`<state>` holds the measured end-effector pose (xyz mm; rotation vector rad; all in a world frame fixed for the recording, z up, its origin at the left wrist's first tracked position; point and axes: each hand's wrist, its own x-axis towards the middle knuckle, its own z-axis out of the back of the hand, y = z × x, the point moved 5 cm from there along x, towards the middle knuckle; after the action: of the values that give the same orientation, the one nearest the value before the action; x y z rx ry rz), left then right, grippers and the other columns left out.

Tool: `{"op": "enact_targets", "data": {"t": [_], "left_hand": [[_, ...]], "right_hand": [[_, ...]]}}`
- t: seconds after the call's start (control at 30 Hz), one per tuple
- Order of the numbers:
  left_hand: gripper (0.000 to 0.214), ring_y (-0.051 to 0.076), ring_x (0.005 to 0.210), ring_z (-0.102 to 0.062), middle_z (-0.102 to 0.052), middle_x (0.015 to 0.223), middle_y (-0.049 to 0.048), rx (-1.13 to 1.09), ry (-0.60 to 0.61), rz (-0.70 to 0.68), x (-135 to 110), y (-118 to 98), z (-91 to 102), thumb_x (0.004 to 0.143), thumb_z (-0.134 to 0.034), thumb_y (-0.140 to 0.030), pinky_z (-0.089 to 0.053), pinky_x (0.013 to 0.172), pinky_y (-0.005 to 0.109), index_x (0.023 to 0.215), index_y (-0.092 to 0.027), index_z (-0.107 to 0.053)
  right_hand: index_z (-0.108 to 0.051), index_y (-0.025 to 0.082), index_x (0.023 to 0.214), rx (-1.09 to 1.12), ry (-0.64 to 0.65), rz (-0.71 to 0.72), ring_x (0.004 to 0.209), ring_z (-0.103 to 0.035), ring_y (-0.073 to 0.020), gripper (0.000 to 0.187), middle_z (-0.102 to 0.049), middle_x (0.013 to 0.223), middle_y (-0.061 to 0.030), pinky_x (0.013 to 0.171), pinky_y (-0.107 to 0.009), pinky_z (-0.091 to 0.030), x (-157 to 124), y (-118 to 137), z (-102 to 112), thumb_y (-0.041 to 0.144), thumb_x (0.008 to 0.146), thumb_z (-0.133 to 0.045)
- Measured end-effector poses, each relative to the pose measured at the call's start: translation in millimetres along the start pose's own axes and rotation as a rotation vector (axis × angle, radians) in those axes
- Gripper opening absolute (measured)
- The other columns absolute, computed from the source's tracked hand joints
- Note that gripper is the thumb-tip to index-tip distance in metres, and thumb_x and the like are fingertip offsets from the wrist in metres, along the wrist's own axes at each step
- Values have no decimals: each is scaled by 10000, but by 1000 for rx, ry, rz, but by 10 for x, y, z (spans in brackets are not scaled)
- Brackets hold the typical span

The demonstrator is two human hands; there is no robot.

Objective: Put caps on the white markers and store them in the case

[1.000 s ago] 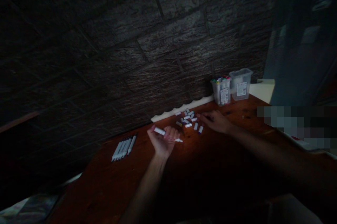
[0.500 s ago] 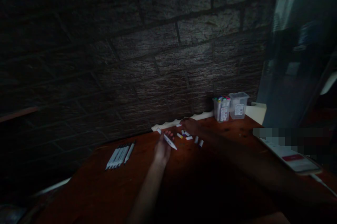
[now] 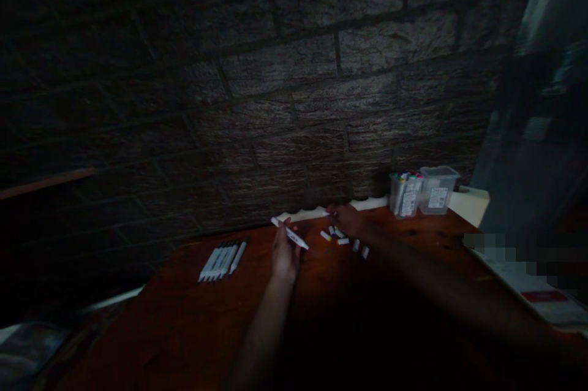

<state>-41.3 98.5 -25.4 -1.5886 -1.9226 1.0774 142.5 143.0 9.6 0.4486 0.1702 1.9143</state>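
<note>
In the head view my left hand (image 3: 285, 254) is closed around a white marker (image 3: 296, 238), held slanted above the table with its tip toward the lower right. My right hand (image 3: 348, 219) pinches a small white marker cap (image 3: 327, 213) near the wall. Several loose white caps (image 3: 342, 241) with coloured ends lie on the wood beside and below that hand. Left of my left hand, a row of white markers (image 3: 223, 261) lies side by side. The dim light hides much of the finger detail.
A clear plastic box of markers (image 3: 405, 196) stands beside another clear box (image 3: 438, 192) at the back right. A phone-like device (image 3: 546, 299) lies at the table's right edge, partly blurred out. A brick wall (image 3: 294, 91) closes off the back of the brown table (image 3: 202, 323).
The view has turned, so the scene sits further right. Against the table, my left hand with the marker has moved a little left, away from the loose caps. My right hand stays near the caps.
</note>
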Motion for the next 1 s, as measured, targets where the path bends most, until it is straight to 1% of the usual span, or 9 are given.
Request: {"op": "enact_targets", "data": {"t": [0.07, 0.1, 0.17, 0.27, 0.33, 0.47, 0.57, 0.8, 1.0], "left_hand": [[287, 44, 561, -546, -629, 752, -15, 10, 38, -15, -23, -17, -45, 811, -662, -423, -417, 522, 151, 958, -177, -680], [285, 46, 563, -562, -633, 740, -15, 17, 71, -27, -40, -20, -76, 786, -693, -407, -404, 498, 143, 944, -170, -678], [271, 50, 553, -579, -653, 725, -7, 32, 105, -36, -84, -6, -120, 755, -730, -375, -399, 470, 136, 901, -153, -675], [227, 66, 577, -623, -702, 781, 22, 78, 150, -25, -167, 49, -180, 754, -739, -325, -432, 473, 135, 874, -146, -670], [207, 73, 588, -641, -720, 811, 33, 104, 201, -23, -223, 87, -228, 758, -736, -308, -446, 474, 137, 866, -146, -665], [213, 75, 589, -653, -729, 810, 29, 149, 266, -31, -274, 145, -284, 747, -745, -306, -467, 488, 139, 857, -145, -658], [206, 73, 597, -660, -732, 815, 25, 171, 262, -41, -239, 170, -268, 758, -735, -304, -486, 516, 142, 866, -146, -656], [108, 68, 567, -659, -691, 692, -28, 124, 175, -54, -164, 155, -206, 804, -694, -244, -498, 522, 137, 836, -154, -644], [83, 94, 641, -688, -729, 814, 35, 194, 262, 33, -248, 250, -284, 814, -680, -217, -524, 559, 151, 849, -147, -651]], "right_hand": [[-662, 225, 1056, 73, -18, 64, 918, -659, -160, 247, -712, 1018, -37, 798, -237, -474, -316, -18, 22, 319, 938, -467], [-674, 211, 1025, 200, -69, 114, 869, -660, -156, 240, -712, 997, -39, 777, -237, -477, -483, -22, 42, 329, 922, -492], [-674, 196, 1035, 381, -161, 139, 790, -652, -149, 237, -706, 979, -47, 721, -241, -483, -785, -71, 55, 306, 888, -525], [-679, 177, 1048, 463, -209, 182, 750, -637, -151, 256, -692, 984, -65, 688, -253, -478, -1042, -117, 36, 226, 835, -546], [-695, 181, 1022, 498, -236, 175, 750, -635, -158, 249, -700, 970, -64, 698, -264, -474, -1073, -152, 45, 217, 824, -549], [-716, 192, 993, 605, -268, 152, 725, -636, -158, 232, -721, 907, -46, 674, -257, -465, -1004, -204, 87, 255, 832, -561], [-723, 190, 990, 627, -266, 140, 685, -632, -146, 231, -724, 853, -33, 635, -241, -453, -977, -215, 91, 260, 823, -580], [-726, 184, 989, 658, -258, 124, 673, -641, -142, 231, -729, 826, -32, 629, -233, -458, -980, -243, 110, 276, 825, -593], [-729, 173, 966, 705, -242, 163, 707, -642, -148, 220, -726, 822, -30, 660, -244, -466, -984, -205, 110, 280, 830, -592]]}}
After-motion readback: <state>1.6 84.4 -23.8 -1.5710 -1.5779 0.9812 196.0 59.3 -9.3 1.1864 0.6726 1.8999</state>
